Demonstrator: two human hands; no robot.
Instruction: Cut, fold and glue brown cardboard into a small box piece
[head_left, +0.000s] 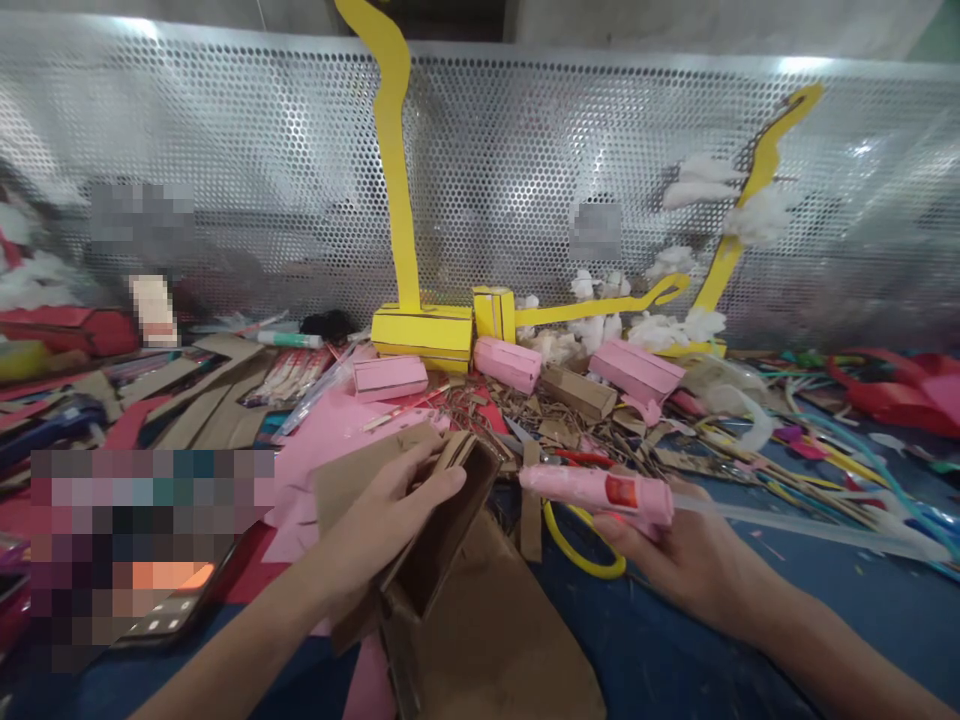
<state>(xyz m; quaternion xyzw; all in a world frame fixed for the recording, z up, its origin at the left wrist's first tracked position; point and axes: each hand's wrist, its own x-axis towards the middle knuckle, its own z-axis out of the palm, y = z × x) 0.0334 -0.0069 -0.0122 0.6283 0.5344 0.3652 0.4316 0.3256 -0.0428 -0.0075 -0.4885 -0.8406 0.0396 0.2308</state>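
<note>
One open cardboard box was pinched in the left hand's grip. Right of that box, the right hand's grip clasped one pink glue gun. Beyond the box lay three pink boxes.

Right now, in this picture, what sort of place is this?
Probably a craft workspace: the right hand holds a pink glue gun, and cardboard scraps lie near pink boxes.

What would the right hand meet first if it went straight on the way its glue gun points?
Probably the folded cardboard piece in the left hand, ahead of the pink glue gun, though depth is unclear.
</note>
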